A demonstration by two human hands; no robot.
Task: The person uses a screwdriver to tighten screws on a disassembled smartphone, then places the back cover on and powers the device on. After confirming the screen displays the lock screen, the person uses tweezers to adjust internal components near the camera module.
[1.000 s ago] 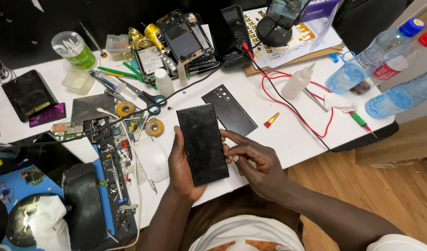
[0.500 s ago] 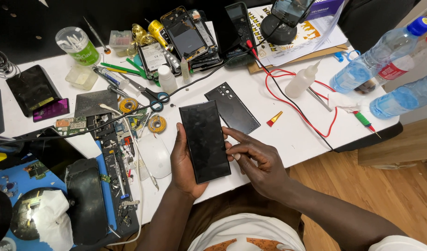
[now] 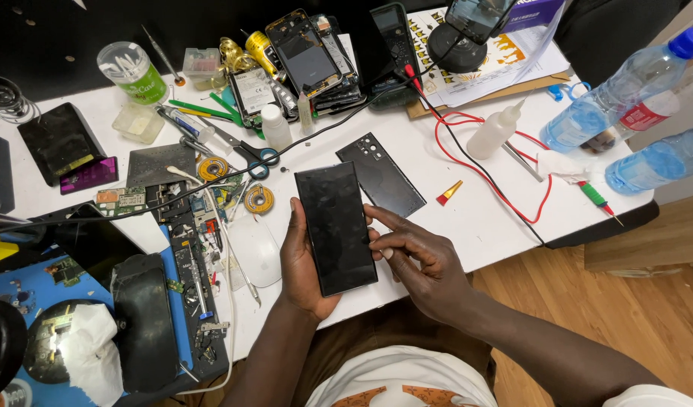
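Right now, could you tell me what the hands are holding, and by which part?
A black smartphone: left hand cradles its lower back, right hand fingers touch its right edge.

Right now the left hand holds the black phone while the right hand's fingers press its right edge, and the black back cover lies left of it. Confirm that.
Not quite. The head view shows the black back cover lying to the right of the black phone, not left. The left hand does hold it, and the right hand touches its right edge.

Dark phone screen (image 3: 336,227) (blank) in hand; green-labelled tub (image 3: 133,72) far left.
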